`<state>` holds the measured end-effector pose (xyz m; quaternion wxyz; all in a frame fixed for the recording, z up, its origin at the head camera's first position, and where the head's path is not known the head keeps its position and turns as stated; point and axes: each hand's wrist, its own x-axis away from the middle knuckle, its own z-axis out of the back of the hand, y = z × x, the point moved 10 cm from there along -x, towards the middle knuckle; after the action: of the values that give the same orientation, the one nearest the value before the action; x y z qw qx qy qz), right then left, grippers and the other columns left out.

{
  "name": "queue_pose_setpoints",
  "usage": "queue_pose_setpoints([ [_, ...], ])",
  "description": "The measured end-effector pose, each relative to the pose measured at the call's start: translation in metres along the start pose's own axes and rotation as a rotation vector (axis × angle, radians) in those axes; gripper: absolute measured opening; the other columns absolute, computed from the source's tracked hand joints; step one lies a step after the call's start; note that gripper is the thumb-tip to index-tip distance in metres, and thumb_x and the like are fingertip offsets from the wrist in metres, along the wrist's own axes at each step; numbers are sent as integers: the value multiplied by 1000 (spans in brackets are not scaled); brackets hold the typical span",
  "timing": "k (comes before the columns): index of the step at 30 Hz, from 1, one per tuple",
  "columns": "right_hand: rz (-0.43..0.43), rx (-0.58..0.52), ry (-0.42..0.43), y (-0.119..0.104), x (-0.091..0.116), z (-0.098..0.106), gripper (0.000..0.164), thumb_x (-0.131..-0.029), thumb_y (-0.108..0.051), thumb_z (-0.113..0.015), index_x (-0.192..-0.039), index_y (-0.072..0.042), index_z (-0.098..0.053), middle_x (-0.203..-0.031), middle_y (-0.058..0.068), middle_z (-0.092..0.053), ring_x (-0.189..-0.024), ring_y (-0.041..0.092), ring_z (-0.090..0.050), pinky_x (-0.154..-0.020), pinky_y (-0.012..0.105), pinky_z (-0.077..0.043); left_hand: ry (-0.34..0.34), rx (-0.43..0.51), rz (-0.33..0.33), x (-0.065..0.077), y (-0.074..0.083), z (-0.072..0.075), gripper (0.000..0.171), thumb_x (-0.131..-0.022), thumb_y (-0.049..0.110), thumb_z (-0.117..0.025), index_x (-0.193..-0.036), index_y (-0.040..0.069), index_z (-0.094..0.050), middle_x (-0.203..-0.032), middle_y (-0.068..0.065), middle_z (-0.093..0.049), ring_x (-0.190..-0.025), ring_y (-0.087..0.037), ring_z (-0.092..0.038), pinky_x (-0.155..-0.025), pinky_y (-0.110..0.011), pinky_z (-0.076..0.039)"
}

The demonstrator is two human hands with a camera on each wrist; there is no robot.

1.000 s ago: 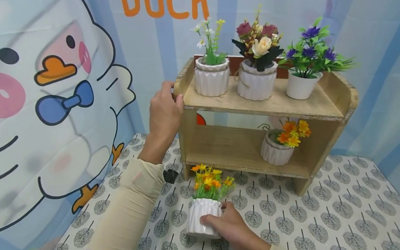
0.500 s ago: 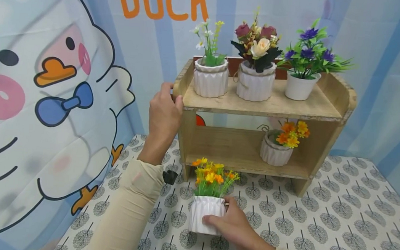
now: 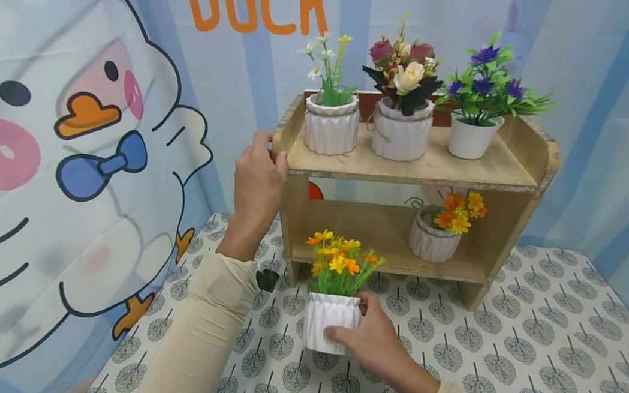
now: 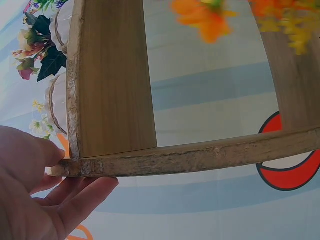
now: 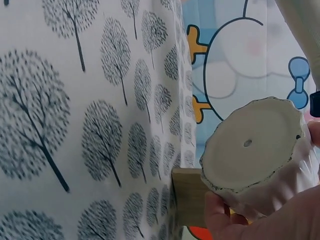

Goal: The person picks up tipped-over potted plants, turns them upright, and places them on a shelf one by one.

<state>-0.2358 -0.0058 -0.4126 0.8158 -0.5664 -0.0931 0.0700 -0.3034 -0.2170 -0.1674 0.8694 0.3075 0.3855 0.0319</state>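
My right hand (image 3: 376, 338) grips a white fluted flowerpot (image 3: 324, 323) by its right side, thumb on the front. Yellow and orange artificial flowers (image 3: 340, 258) with green stems fill it. The right wrist view shows the bottom of the pot (image 5: 250, 145), raised off the cloth. My left hand (image 3: 260, 187) holds the upper left side of a two-tier wooden shelf (image 3: 413, 169). In the left wrist view the thumb and fingers of that hand (image 4: 45, 195) lie on opposite faces of the shelf's side board (image 4: 200, 159).
On the top tier stand pots of white flowers (image 3: 332, 125), roses (image 3: 402, 127) and purple flowers (image 3: 472, 134). A pot of orange flowers (image 3: 435, 237) leans at the lower tier's right. A tree-print cloth (image 3: 521, 359) covers the table, and a duck-print curtain (image 3: 101, 237) hangs behind.
My right hand has lifted the flowerpot and carried it forward and slightly right, closer to the shelf. The left hand keeps its hold in the same place.
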Motion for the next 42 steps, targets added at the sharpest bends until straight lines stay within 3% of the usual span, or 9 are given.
queue_pose_setpoints([
  [20,134,31,91,-27,-26,30,100,-71,-21,-90,-148,4,-31,-125,22,-60,-98,28,-66,-78,35,-62,-6,7,16,0,-1,0,30,-101,15,-61,-129,3,-59,-112,-22,-72,-102,-35,-71,-82,-46,-61],
  [25,165,97,140,-34,-34,37,102,-70,-25,-90,-149,3,-32,-128,21,-60,-100,31,-66,-78,36,-62,-10,12,18,0,-2,-1,30,-101,16,-61,-129,3,-58,-113,-22,-71,-102,-34,-72,-81,-44,-62],
  [30,185,137,195,-38,-43,45,102,-70,-28,-90,-149,1,-33,-132,21,-57,-104,34,-64,-82,40,-61,-6,16,14,0,-2,-1,30,-101,16,-61,-128,3,-59,-113,-22,-71,-102,-35,-72,-82,-45,-62],
  [42,273,116,303,-43,-62,57,96,-67,-20,-92,-144,1,-38,-130,17,-54,-114,33,-58,-97,49,-54,14,22,-4,0,-1,1,29,-101,14,-60,-127,2,-60,-111,-23,-72,-100,-36,-72,-80,-47,-61],
])
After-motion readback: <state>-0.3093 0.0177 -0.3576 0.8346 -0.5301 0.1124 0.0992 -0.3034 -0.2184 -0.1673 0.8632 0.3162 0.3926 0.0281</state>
